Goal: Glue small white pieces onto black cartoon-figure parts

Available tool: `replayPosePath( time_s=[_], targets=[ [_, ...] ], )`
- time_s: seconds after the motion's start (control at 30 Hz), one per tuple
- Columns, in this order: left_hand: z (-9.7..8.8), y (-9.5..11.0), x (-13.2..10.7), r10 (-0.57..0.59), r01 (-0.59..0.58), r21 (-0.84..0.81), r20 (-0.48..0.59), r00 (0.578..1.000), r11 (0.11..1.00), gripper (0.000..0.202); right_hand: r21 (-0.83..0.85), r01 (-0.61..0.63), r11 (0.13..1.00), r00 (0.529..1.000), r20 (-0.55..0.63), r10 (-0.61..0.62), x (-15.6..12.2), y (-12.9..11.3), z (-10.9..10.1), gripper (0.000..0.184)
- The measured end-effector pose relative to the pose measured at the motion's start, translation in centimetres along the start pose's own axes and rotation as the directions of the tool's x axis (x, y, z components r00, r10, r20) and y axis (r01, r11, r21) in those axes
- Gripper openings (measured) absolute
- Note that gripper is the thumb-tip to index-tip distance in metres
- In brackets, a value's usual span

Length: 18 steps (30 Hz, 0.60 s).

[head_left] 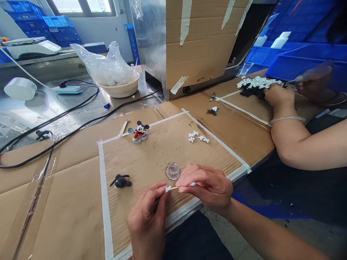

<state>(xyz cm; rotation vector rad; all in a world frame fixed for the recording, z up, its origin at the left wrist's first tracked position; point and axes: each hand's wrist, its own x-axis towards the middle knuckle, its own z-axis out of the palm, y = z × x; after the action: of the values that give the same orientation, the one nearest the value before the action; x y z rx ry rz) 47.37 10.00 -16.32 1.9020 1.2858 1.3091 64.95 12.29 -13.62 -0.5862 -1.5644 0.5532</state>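
Observation:
Between the thumb and fingers of my left hand (149,213) is a small white figurine part (168,189). My right hand (207,186) pinches a cotton swab (174,187) by its thin wooden stick, one white end showing past the fingers. The swab's other end meets the white part; its tip is hidden there. Just behind my hands sits a small clear round dish (172,171). Several similar white parts (198,136) lie farther back on the cardboard. A black figurine body (121,181) rests at the left, and a painted mouse figurine (140,133) stands upright behind it.
White tape (105,202) frames a cardboard work area. At the right, a co-worker's hands (280,95) are at a pile of white and black parts (257,85). A basket (120,88) with plastic bags, black cables (81,127) and a metal machine (151,47) stand behind.

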Motion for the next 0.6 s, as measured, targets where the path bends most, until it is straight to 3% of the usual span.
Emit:
replayPosePath(
  time_s=[0.6],
  targets=[
    [-0.07,0.31,-0.05,-0.005,0.005,-0.027,0.006,1.000,1.000,0.016,-0.116,0.023,0.993,0.998,0.059,-0.016,0.06,0.03,-0.01,0.011]
  ],
)
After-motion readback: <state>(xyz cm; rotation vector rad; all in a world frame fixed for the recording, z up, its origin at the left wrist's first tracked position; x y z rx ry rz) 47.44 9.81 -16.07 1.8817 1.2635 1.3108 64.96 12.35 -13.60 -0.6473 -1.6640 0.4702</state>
